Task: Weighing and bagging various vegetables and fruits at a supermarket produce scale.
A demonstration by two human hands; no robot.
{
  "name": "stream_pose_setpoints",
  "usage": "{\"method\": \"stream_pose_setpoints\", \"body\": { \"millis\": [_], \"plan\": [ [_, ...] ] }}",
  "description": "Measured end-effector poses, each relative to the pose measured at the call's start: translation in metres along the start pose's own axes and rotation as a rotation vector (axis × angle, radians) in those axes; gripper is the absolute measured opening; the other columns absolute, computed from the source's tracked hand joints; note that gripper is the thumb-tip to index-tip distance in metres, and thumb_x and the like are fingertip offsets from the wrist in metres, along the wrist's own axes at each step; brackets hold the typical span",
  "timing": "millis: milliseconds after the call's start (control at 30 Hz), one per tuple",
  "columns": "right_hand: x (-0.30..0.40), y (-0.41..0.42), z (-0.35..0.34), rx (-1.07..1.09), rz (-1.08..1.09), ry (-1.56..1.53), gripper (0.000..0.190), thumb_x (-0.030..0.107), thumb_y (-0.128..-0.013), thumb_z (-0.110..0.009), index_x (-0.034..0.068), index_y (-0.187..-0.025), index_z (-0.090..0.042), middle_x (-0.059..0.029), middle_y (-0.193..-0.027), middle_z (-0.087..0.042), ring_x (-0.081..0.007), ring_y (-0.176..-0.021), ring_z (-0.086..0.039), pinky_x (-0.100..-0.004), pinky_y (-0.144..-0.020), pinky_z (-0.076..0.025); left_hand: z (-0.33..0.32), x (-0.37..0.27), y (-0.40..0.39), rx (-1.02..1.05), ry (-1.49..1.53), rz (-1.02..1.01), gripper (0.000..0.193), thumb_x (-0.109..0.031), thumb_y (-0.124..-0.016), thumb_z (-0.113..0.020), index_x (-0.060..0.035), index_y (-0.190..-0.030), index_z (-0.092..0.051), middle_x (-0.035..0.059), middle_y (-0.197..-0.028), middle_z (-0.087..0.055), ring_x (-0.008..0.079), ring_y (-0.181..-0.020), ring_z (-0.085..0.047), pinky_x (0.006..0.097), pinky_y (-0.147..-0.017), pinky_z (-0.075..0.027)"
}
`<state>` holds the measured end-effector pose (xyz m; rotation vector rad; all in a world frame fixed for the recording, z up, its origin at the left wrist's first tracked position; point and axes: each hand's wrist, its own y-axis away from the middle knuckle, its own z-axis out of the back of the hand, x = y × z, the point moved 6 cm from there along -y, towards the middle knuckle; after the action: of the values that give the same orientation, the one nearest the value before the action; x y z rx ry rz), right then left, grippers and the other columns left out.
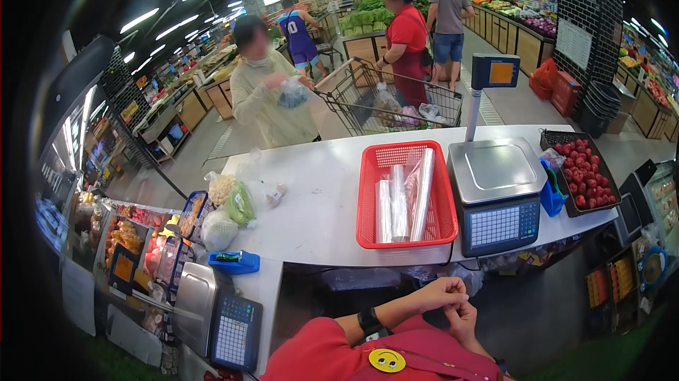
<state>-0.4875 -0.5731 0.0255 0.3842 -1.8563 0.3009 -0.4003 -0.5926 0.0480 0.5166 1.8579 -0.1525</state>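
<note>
My left hand (444, 293) and my right hand (462, 318) meet in front of my red apron (424, 352), just off the near edge of the white counter (313, 190). Their fingers are curled and touch at the tips; no object shows between them. A black band circles my left wrist. Beyond them on the counter stands a red plastic basket (366, 195) holding several rolls of clear plastic bags (400, 206). To its right is a weighing scale (496, 169) with a steel pan, a keypad and a raised display (501, 72).
Bagged produce (238, 203) and a blue tape dispenser (233, 262) lie at left, by a second scale (196, 301). A black crate of red fruit (581, 174) stands at right. Across the counter, a person (273, 94) holds a bag beside a shopping cart (392, 100); another wears red (407, 36).
</note>
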Motion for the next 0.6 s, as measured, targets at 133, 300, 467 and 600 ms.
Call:
{"method": "stream_pose_setpoints", "body": {
  "millis": [133,300,467,600],
  "plan": [
    [0.004,-0.002,-0.006,0.028,0.0,0.024,0.007,0.006,-0.081,-0.056,0.002,-0.075,-0.056,0.0041,-0.068,-0.051,-0.0026,-0.063,-0.043,-0.0178,-0.055,-0.033,0.002,-0.004,0.003,-0.026,0.003,-0.014,0.013,-0.015,-0.081,-0.058,-0.0054,-0.08,-0.049,-0.0019,-0.068,-0.05,0.0051,-0.062,-0.05,0.0184,-0.056,-0.04],
    [-0.006,-0.003,-0.029,0.142,-0.089,-0.087,0.007,0.009,-0.084,-0.055,0.002,-0.08,-0.056,0.0045,-0.071,-0.052,-0.0023,-0.065,-0.044,-0.0171,-0.058,-0.035,0.013,-0.014,0.032,-0.187,-0.043,0.041,0.022,-0.023,-0.083,-0.056,-0.0087,-0.069,-0.047,-0.0027,-0.063,-0.049,0.0041,-0.057,-0.047,0.018,-0.052,-0.036],
    [-0.06,-0.001,-0.065,0.453,-0.189,0.07,0.013,0.013,-0.085,-0.053,0.001,-0.083,-0.056,0.003,-0.071,-0.054,-0.003,-0.065,-0.046,-0.019,-0.057,-0.037,0.041,-0.001,0.089,-0.41,0.04,0.107,0.032,-0.03,-0.084,-0.054,-0.0118,-0.06,-0.044,-0.0048,-0.059,-0.046,0.0021,-0.054,-0.041,0.0181,-0.049,-0.033],
    [-0.086,0.005,-0.116,0.643,-0.146,0.217,0.014,0.013,-0.083,-0.055,-0.001,-0.082,-0.058,0.0016,-0.07,-0.056,-0.0047,-0.065,-0.049,-0.02,-0.056,-0.039,0.067,0.007,0.147,-0.442,-0.047,0.066,0.033,-0.027,-0.084,-0.054,-0.0095,-0.058,-0.043,-0.0069,-0.058,-0.041,0.0017,-0.056,-0.035,0.0194,-0.05,-0.031]
  ]
}}
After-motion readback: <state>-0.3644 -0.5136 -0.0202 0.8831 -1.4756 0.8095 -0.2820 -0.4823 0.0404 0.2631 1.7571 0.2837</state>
